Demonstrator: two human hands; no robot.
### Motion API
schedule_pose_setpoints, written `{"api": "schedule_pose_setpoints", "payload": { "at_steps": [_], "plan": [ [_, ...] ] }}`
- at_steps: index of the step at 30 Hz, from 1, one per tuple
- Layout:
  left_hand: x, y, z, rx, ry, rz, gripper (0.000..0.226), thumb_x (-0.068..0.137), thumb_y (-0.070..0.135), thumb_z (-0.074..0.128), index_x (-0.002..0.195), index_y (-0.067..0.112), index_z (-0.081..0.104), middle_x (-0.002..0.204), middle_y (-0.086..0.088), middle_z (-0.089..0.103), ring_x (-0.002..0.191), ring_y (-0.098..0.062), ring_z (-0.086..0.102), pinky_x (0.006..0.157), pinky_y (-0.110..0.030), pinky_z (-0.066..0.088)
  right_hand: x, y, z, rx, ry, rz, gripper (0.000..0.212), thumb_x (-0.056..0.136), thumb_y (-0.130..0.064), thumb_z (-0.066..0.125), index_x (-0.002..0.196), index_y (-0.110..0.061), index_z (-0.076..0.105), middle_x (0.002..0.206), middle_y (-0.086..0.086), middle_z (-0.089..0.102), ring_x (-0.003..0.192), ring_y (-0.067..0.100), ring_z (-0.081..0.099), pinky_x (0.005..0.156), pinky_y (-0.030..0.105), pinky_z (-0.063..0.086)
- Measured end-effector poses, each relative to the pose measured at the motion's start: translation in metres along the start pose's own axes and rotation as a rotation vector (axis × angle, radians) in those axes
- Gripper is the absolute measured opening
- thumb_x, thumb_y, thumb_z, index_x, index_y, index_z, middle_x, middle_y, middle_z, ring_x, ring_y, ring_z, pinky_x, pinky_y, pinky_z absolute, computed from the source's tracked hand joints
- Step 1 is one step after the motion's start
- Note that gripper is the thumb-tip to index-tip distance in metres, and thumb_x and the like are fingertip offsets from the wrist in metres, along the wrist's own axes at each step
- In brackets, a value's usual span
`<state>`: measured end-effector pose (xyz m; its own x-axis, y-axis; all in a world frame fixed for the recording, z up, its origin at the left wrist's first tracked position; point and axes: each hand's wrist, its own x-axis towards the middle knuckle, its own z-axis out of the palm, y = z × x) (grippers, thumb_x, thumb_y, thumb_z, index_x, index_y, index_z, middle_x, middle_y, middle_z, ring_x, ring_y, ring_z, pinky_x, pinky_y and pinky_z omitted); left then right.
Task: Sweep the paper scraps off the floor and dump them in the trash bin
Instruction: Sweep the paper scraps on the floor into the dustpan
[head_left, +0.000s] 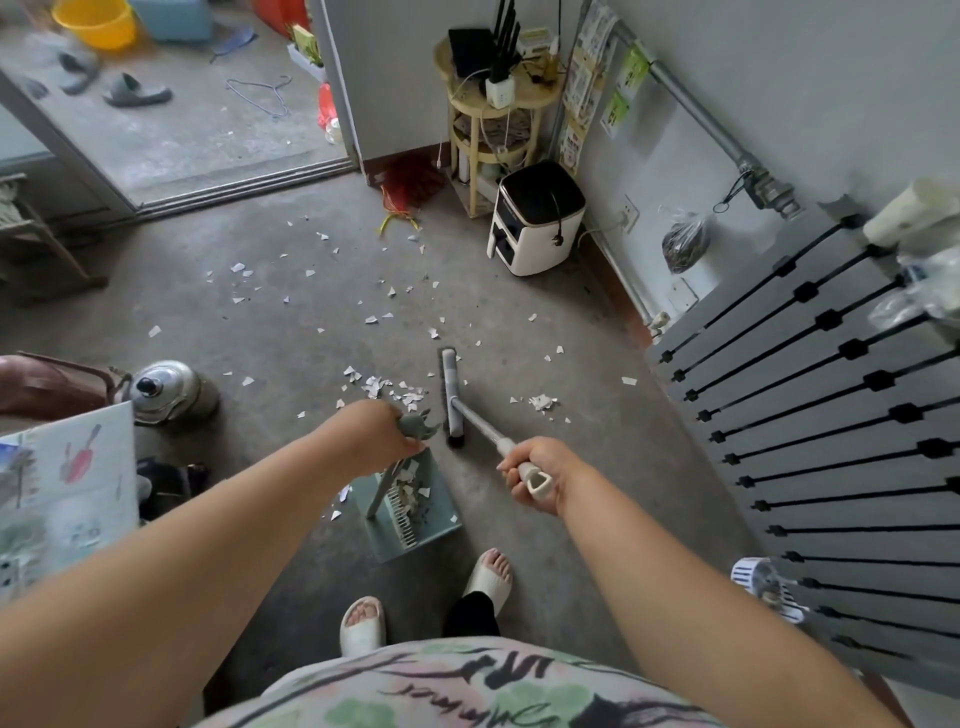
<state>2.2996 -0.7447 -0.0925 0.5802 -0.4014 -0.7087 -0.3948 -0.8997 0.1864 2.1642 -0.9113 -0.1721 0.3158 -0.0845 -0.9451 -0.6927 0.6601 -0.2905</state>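
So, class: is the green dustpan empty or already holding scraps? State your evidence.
Holding some. White paper scraps lie inside the dustpan, by its comb teeth; it is far from full.

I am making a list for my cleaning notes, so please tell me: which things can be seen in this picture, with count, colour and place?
paper scraps: many, white, scattered over the floor, some in the dustpan
broom: one, grey head, pale handle, head on the floor beside a scrap pile
dustpan: one, grey-green, on the floor before the feet
kettle: one, silver, floor at left
appliance: one, white and black, by the right wall
round stand: one, cream, far corner
basin: one, yellow, top left
slippers: two, grey, beyond the doorway
radiator: one, grey, right side
left hand: one, grips the dustpan handle
right hand: one, grips the broom handle
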Motion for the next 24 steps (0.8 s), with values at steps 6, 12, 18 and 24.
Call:
{"api": "schedule_pose_setpoints", "payload": {
  "at_steps": [6,12,18,24],
  "plan": [
    [0.014,0.047,-0.003,-0.053,0.004,0.017,0.034,0.091,0.040,0.060,0.107,0.011,0.066,0.079,-0.005,0.063,0.068,-0.023,0.061,0.069,-0.028,0.055,-0.014,-0.022,-0.037,-0.036,0.143,-0.101,0.022,0.080,0.014,0.043,0.068,-0.005,0.043,0.057,0.008,0.042,0.025,0.007,0.041,0.031,0.011,0.032],
    [0.026,0.089,0.001,-0.072,0.019,0.040,0.032,0.090,0.039,0.061,0.106,0.012,0.066,0.078,-0.007,0.066,0.065,-0.023,0.060,0.063,-0.028,0.056,-0.015,-0.040,-0.100,-0.045,0.345,-0.117,0.021,0.077,0.012,0.044,0.065,-0.006,0.045,0.039,0.007,0.044,0.024,0.010,0.038,0.038,0.011,0.037],
    [0.035,0.120,0.001,-0.059,0.028,0.095,0.028,0.091,0.038,0.060,0.099,0.011,0.065,0.063,0.001,0.056,0.061,-0.021,0.058,0.054,-0.023,0.046,-0.023,-0.043,-0.154,-0.075,0.465,-0.031,0.028,0.083,0.009,0.046,0.060,-0.006,0.041,0.030,0.004,0.040,0.035,0.015,0.038,0.034,0.012,0.037],
    [0.047,0.132,0.003,0.001,0.066,0.159,0.029,0.091,0.040,0.058,0.094,0.011,0.061,0.064,0.001,0.050,0.074,-0.026,0.055,0.065,-0.025,0.042,-0.019,-0.042,-0.176,-0.059,0.483,0.050,0.021,0.084,0.007,0.043,0.073,-0.011,0.044,0.052,0.007,0.045,0.040,0.015,0.040,0.031,0.014,0.038]
  ]
}}
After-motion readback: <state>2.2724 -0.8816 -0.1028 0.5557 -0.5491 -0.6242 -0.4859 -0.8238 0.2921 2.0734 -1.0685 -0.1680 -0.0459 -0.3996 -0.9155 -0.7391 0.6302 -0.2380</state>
